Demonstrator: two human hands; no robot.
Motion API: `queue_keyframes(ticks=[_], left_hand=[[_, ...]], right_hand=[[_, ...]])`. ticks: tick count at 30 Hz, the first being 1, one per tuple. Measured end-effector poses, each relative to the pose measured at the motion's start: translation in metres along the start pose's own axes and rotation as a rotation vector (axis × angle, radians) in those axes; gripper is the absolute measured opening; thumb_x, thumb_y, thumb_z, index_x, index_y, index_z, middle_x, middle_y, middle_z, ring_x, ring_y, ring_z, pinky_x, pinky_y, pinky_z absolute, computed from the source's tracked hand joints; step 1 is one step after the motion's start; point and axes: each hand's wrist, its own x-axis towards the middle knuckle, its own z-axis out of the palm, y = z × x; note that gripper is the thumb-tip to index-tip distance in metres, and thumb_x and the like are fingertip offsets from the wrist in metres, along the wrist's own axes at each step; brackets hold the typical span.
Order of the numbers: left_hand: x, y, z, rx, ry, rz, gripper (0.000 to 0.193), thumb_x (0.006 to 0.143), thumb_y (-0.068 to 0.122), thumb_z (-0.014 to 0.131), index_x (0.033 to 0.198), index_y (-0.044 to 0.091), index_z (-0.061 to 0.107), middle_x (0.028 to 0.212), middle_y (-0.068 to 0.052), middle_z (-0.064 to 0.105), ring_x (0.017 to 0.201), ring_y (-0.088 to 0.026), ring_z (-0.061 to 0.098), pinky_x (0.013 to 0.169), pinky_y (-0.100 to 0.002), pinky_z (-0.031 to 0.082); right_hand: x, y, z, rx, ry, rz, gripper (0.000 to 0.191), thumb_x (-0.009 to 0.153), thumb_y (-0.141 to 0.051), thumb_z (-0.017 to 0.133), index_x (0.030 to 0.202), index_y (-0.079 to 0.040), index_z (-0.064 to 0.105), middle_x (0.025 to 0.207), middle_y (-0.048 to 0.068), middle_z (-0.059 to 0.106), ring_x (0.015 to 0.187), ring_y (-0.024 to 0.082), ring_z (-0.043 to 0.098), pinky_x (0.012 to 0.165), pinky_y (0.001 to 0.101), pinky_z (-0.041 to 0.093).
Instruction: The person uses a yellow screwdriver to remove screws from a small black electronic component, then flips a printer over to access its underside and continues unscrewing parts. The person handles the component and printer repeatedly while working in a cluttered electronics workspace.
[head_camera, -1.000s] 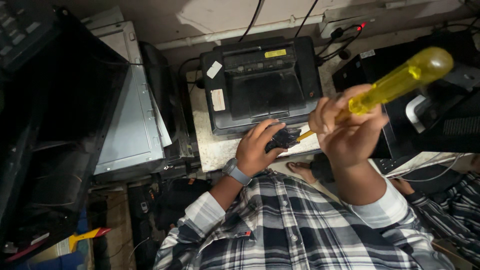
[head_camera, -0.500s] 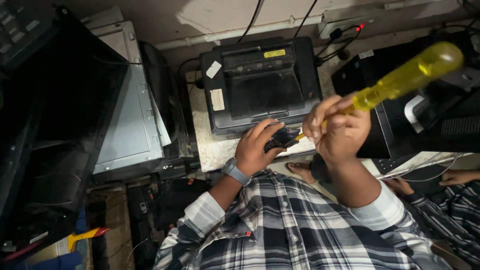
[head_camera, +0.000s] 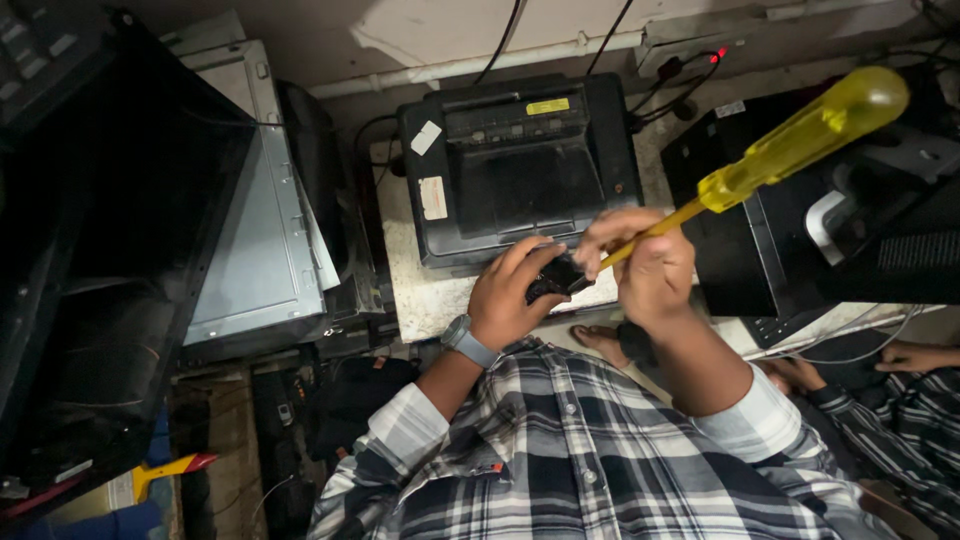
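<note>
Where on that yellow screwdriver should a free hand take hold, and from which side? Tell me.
Take the screwdriver by its thick yellow handle, near the rounded butt end at upper right. That part is bare and juts up away from both hands. Come from the upper right, along the tilt. The right hand already pinches the thin shaft, whose tip meets the small black part held in the left hand.

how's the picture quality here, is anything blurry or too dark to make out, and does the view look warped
Head view: the yellow-handled screwdriver is bright and sharp; the small black part between the left hand and right hand is too dark to identify; the left side falls into deep shadow; the wall pipe bows, a sign of wide-angle distortion; the black printer reads clearly.
</note>
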Motion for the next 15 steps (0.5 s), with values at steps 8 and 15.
queue_keyframes(ticks=[8,15], left_hand=[[-0.003,0.003,0.002,-0.014,0.018,0.021,0.067,0.076,0.024,0.088,0.137,0.014,0.061,0.145,-0.014,0.054,0.127,-0.038,0.058,0.103,-0.046,0.051],[-0.009,0.003,0.015,0.003,0.086,0.242,0.034,0.085,0.004,0.078,0.118,0.009,0.072,0.144,-0.013,0.056,0.143,-0.040,0.047,0.122,-0.051,0.041]], right_hand=[[-0.016,0.011,0.004,0.291,0.070,0.003,0.027,0.115,-0.034,0.050,0.122,-0.010,0.043,0.102,0.011,0.056,0.069,0.014,0.053,0.064,0.0282,0.047],[-0.024,0.021,0.000,0.312,0.173,0.095,0.036,0.119,-0.039,0.046,0.123,-0.003,0.046,0.091,0.015,0.060,0.070,0.014,0.050,0.066,0.0274,0.044]])
